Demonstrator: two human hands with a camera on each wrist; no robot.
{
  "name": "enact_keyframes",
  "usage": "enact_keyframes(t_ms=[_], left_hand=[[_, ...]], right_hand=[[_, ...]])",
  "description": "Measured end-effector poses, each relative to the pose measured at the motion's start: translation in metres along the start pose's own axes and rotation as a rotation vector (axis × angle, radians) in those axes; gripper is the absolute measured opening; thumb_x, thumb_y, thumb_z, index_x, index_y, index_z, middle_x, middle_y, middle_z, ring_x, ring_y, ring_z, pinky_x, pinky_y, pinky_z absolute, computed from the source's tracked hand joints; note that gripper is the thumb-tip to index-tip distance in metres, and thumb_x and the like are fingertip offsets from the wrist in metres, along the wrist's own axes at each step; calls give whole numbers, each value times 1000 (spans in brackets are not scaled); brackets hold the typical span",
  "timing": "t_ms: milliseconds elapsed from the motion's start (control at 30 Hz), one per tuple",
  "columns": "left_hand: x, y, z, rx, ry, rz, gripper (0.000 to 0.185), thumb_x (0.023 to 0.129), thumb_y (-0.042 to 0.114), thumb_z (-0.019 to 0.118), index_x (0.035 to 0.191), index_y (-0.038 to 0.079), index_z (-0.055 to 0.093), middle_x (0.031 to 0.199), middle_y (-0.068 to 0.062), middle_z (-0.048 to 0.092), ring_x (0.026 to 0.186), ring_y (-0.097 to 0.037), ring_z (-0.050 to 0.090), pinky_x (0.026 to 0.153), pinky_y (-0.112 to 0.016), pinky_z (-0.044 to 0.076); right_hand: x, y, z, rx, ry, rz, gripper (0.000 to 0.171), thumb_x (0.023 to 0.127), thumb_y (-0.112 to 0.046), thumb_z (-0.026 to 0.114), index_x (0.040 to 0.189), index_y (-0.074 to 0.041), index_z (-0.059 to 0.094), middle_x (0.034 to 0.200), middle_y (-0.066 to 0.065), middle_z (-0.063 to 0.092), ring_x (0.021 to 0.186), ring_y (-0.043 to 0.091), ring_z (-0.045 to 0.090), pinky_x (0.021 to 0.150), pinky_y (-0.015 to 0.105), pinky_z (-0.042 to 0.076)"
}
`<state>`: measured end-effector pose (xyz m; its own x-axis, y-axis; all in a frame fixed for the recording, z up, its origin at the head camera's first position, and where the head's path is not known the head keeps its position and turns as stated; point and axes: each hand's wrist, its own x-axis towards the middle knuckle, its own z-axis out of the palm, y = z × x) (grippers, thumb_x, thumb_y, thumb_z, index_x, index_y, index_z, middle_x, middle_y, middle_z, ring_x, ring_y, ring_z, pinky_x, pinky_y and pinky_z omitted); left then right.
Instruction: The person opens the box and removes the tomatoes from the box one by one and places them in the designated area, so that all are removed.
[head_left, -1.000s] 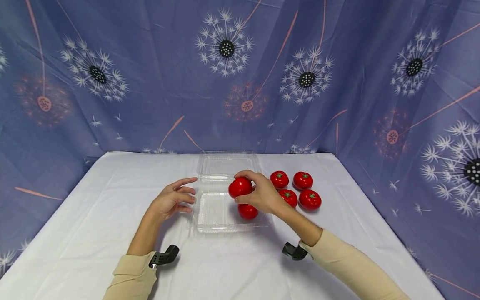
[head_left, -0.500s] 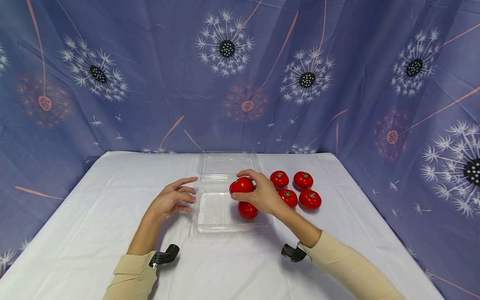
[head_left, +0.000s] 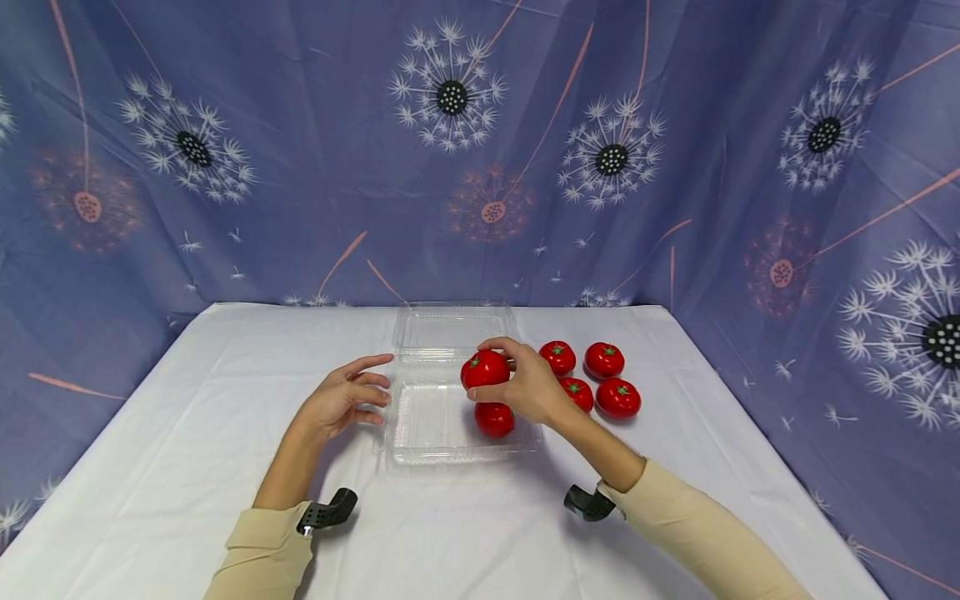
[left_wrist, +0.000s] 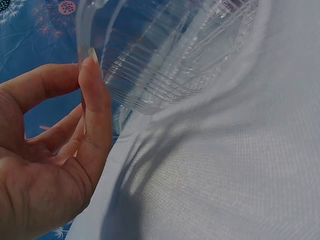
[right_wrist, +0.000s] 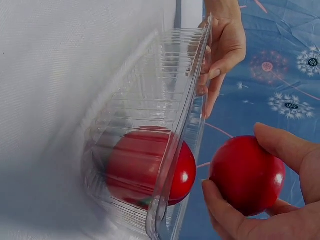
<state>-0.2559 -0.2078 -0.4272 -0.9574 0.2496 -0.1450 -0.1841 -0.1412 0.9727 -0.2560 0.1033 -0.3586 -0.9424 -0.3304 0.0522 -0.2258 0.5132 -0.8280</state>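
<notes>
My right hand (head_left: 525, 385) grips a glossy red tomato (head_left: 487, 369) between thumb and fingers, over the right part of a clear plastic clamshell box (head_left: 431, 421). In the right wrist view this held tomato (right_wrist: 247, 175) stands apart from the box rim. A second tomato (head_left: 495, 421) lies inside the box, partly behind the thumb in the head view. Beside the box's left edge is my left hand (head_left: 341, 404), fingers spread and loosely bent. The left wrist view shows its thumb (left_wrist: 95, 100) right at the clear rim.
Several more red tomatoes (head_left: 618, 398) with green tops sit on the white cloth to the right of the box. The box's lid (head_left: 453, 329) lies folded back toward the blue dandelion curtain (head_left: 322, 167). White cloth (head_left: 465, 533) covers the table.
The tomato in my right hand has turned, so its green top now shows, and it has shifted slightly right and up. My left hand stays at the box's left edge.
</notes>
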Motion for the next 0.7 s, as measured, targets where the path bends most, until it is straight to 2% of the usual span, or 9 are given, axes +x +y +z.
enact_keyframes(t_ms=[333,467,700], left_hand=[[0,0,0,1,4,2,79,84,-10,65,156,3,34,107,-8,59,75,-12,67,61,-31,62],[0,0,0,0,8,-2,79,84,-10,65,156,3,34,107,-9,58,74,-12,67,61,-31,62],[-1,-1,1,4,2,-3,78,85,-9,65,156,4,35,108,-9,56,74,-12,65,61,-31,62]], right_hand=[[-1,1,-1,-58,41,2,63,77,-35,88,134,-25,63,120,4,69,108,26,65,81,40,61],[-1,2,-1,-73,44,9,63,77,-34,88,134,-23,63,122,4,69,107,25,66,84,41,61],[-1,3,-5,-74,33,38,64,76,-27,89,132,-20,59,133,10,63,116,28,63,88,43,60]])
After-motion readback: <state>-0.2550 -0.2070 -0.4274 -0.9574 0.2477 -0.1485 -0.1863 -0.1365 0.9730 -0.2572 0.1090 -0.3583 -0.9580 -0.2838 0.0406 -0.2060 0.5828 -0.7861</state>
